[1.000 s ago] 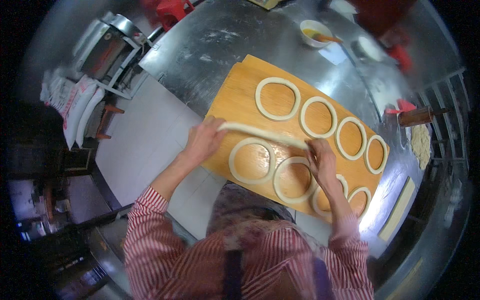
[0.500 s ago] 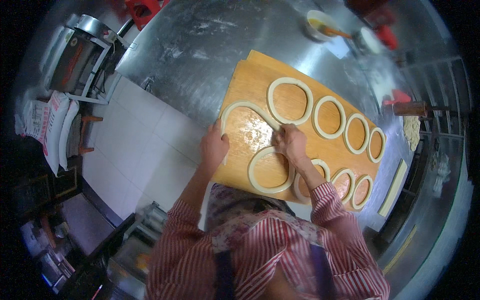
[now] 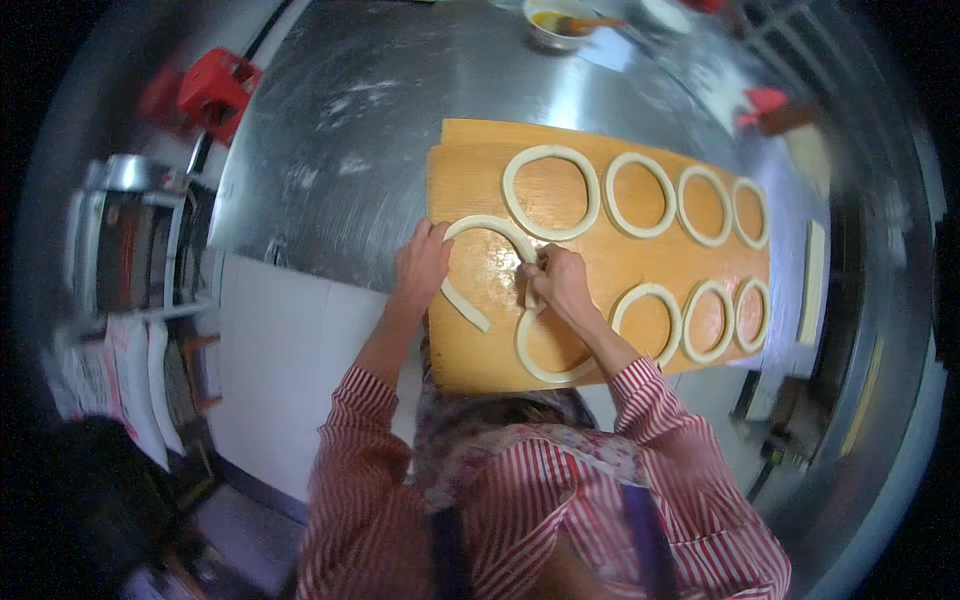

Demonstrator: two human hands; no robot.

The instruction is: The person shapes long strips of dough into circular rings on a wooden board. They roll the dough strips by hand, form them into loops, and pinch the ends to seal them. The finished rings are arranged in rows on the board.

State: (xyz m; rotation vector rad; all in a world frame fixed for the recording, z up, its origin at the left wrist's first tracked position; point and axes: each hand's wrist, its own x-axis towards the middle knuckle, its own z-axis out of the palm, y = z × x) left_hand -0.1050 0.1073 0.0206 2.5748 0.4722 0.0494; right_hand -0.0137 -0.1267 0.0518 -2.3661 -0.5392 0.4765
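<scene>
Soft dough strip [image 3: 485, 222] is on the L end of the wood board [image 3: 470, 365], bent like a horseshoe. Round top of the bend points to the far edge, open bit faces the near edge. So its mid line runs far to near, w/ the 2 legs on L & R. L leg's loose end slants back in to the R & lies flat on the wood. R leg runs down under the R hand [image 3: 560, 285], its tip just by the nearest ring [image 3: 540, 373]; can't tell if they touch.

R hand: fingers & thumb nipped in tight on the R leg, prob b/c that's how you steer a soft end. L hand [image 3: 423, 262]: fingers part curled, up against the outside of the bend, maybe so the curve won't slide out; can't tell if it's pinching or just pushing.

8 closed rings, incl. that one, sit in 2 rows, 4 far & 4 near, prob so they fit w/o sticking. Strip is at the L end prob b/c there's room there, right btwn both hands. Board lies longways L to R on the metal table [image 3: 350, 180]. Bowl [image 3: 545, 38] w/ yellow stuff & a brush [image 3: 592, 23] is well away at the back, prob to be out of the way of the dough.
</scene>
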